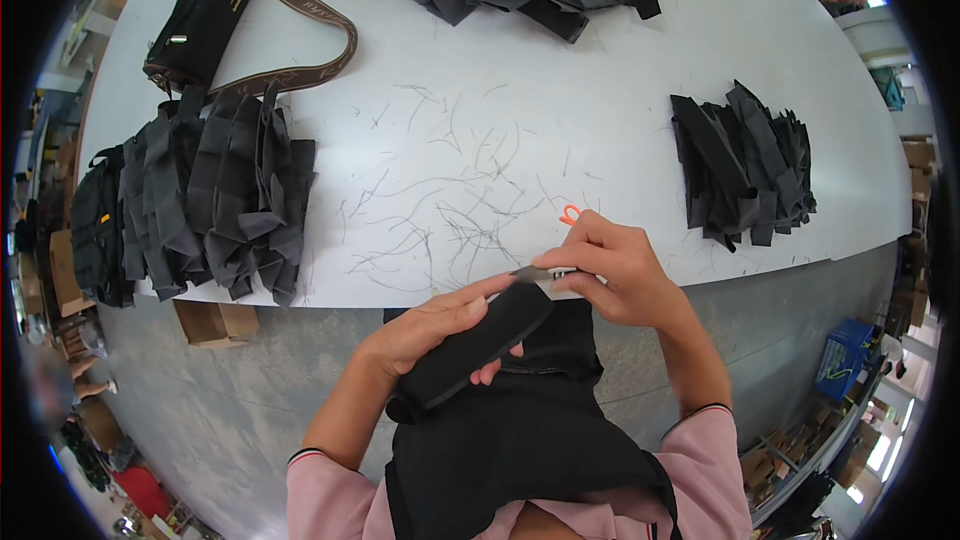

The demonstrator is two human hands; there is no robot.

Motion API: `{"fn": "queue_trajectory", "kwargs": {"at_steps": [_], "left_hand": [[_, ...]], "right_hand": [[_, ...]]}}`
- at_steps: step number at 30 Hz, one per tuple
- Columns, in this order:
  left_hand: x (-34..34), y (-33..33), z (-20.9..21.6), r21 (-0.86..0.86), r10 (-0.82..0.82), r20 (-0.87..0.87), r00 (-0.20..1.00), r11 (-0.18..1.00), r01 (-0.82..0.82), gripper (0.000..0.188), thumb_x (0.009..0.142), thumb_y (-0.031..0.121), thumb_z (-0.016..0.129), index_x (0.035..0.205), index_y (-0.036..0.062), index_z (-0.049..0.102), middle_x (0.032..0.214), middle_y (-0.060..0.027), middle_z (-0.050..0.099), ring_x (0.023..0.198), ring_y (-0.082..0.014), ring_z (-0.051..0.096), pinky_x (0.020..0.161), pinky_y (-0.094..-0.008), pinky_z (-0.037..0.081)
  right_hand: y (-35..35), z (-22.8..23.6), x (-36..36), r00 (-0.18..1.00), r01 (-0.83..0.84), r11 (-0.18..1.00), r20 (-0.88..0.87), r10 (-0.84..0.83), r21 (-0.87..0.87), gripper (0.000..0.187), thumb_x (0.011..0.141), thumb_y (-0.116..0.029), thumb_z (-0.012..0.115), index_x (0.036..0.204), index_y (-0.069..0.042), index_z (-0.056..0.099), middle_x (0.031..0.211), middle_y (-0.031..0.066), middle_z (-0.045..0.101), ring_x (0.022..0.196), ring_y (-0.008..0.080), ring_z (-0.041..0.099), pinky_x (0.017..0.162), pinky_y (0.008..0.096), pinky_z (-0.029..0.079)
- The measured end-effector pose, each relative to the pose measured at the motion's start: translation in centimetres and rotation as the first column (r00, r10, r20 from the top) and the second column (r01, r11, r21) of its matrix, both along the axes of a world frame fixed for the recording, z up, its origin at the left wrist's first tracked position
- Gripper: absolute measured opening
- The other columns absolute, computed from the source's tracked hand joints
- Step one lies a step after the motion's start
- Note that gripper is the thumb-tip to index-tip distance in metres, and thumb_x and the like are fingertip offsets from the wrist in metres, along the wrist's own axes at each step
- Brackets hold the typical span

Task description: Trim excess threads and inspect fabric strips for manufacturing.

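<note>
A long black folded cloth is in front of the person, by the white table's near edge. It slants, its far end up and right. The left hand curls around it tightly. The right hand, elbow out, pinches a small metal cutter there, pointing left. Dark threads lie beyond.

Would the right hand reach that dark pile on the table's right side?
Probably yes: only white tabletop lies between the right hand and the dark pile, though the hand would likely have to put down its small metal tool first.
</note>
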State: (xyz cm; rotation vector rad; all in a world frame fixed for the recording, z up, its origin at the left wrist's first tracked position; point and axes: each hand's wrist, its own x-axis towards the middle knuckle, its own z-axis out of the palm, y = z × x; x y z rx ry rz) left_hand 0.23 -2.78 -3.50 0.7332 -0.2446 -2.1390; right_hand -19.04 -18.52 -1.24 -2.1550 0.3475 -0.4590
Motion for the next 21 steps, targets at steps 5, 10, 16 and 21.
{"fn": "queue_trajectory", "kwargs": {"at_steps": [5,10,16,21], "left_hand": [[0.2,0.0,0.1,-0.022,-0.004,0.01,1.0,1.0,0.004,0.064,0.097,0.034,0.044,0.145,0.0022,0.016,0.099,-0.0212,0.06,0.067,-0.022,0.061,0.059,-0.0297,0.05],[0.2,-0.1,0.5,-0.032,-0.022,0.036,0.999,0.999,0.023,0.062,0.097,0.035,0.043,0.145,0.003,0.019,0.097,-0.0162,0.06,0.068,-0.0188,0.059,0.061,-0.0284,0.049],[-0.3,-0.4,1.0,-0.197,0.055,0.608,0.792,0.977,0.084,0.047,0.096,0.03,0.045,0.139,0.0106,0.039,0.111,-0.0103,0.053,0.087,-0.0155,0.053,0.078,-0.0272,0.044],[-0.7,0.0,0.1,-0.38,0.223,0.73,0.646,0.918,0.111,0.041,0.095,0.025,0.047,0.133,0.0098,0.046,0.107,-0.0078,0.05,0.092,-0.0163,0.048,0.083,-0.0278,0.041]], "right_hand": [[0.1,0.1,-0.3,0.997,0.045,0.999,0.059,-0.044,-0.01,0.03,0.065,-0.003,0.072,0.094,-0.008,0.067,0.072,0.0042,0.049,0.058,0.0193,0.049,0.05,0.0282,0.038],[0.5,0.1,0.0,0.995,0.093,0.991,0.028,-0.091,-0.097,0.03,0.066,-0.001,0.072,0.094,-0.008,0.067,0.072,0.0045,0.048,0.058,0.0189,0.049,0.051,0.0272,0.038],[2.4,-1.7,-1.6,0.955,0.278,0.857,-0.031,-0.295,0.433,0.023,0.076,0.002,0.065,0.099,-0.002,0.062,0.075,0.0028,0.05,0.061,0.0088,0.048,0.054,0.0221,0.038],[4.1,-2.8,-1.9,0.96,0.185,0.236,-0.125,-0.251,0.954,0.02,0.084,-0.002,0.059,0.103,0.001,0.058,0.087,0.0065,0.058,0.063,0.0047,0.047,0.055,0.0172,0.037]]}}
